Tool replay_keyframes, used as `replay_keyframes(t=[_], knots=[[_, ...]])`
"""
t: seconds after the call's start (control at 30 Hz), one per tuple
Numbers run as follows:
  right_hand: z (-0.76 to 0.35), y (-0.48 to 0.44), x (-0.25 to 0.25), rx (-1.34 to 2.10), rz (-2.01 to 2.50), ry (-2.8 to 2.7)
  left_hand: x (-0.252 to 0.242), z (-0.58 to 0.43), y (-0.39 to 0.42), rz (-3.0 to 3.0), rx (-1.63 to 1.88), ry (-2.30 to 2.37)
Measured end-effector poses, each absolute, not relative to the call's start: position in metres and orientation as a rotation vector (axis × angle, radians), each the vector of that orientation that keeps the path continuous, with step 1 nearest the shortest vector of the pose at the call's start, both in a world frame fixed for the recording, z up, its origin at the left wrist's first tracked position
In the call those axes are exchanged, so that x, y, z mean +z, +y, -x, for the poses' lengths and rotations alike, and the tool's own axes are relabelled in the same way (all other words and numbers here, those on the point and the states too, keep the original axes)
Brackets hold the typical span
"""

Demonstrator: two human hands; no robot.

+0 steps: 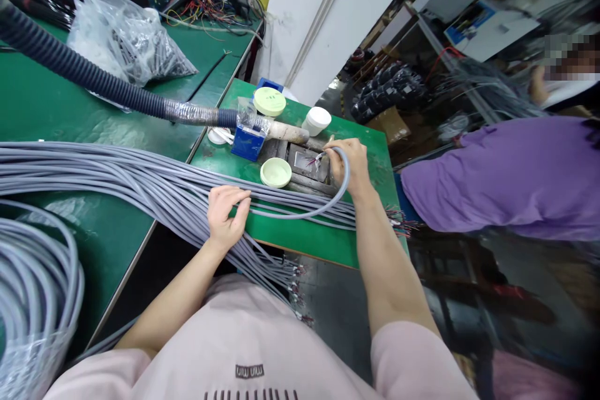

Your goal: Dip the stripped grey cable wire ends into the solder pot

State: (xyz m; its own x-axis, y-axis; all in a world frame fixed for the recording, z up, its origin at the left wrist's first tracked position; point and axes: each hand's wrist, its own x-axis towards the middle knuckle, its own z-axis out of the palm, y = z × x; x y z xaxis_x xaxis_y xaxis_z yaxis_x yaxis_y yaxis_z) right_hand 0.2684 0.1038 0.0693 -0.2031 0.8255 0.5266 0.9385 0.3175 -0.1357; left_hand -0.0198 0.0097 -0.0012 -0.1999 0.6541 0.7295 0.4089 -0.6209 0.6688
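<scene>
My right hand [349, 165] is closed on a grey cable [344, 184] close to its stripped end. Thin coloured wires [315, 161] fan out from that end, over the shiny rectangular well of what looks like a solder pot [321, 172]. From there the cable loops down and back left to my left hand [227, 215], whose thumb and fingers close around it above the bundle of grey cables [154, 175]. A shallow pale-green dish [275, 173] sits just left of the pot.
A ribbed hose [117, 97] reaches over the pot from the left, past a blue box [248, 140]. Behind stand a yellow-green lid [269, 101] and a white jar [317, 120]. Coiled cable [37, 287] lies left; a person in a purple top [497, 178] is at the right.
</scene>
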Motion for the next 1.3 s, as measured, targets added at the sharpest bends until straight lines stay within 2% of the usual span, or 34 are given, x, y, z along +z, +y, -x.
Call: replay_keyframes(t=[0.3, 0.43, 0.6, 0.73, 0.83, 0.97, 1.13, 1.3], knots=[[-0.273, 0.121, 0.051, -0.290, 1.568, -2.102, -0.001, 0.020, 0.010, -1.856, 1.915, 1.230], [-0.269, 0.118, 0.057, -0.281, 1.556, -2.113, -0.002, 0.020, 0.011, -1.850, 1.922, 1.203], [-0.251, 0.067, 0.089, -0.215, 1.471, -1.940, -0.002, 0.021, 0.012, -1.860, 1.905, 1.222], [-0.220, 0.005, 0.099, -0.068, 1.322, -1.715, 0.011, 0.017, 0.004, -1.856, 1.763, 1.205], [-0.191, -0.029, 0.088, -0.062, 1.208, -1.558, 0.029, 0.003, -0.010, -1.759, 1.501, 0.960], [-0.161, -0.057, 0.064, 0.010, 1.121, -1.447, 0.041, -0.021, -0.026, -1.204, 1.155, 0.714], [-0.151, -0.087, 0.026, 0.127, 1.145, -1.421, 0.035, -0.034, -0.032, -0.766, 1.116, 0.606], [-0.169, -0.105, 0.014, 0.356, 1.280, -1.539, 0.035, -0.029, -0.036, -0.714, 1.081, 0.642]])
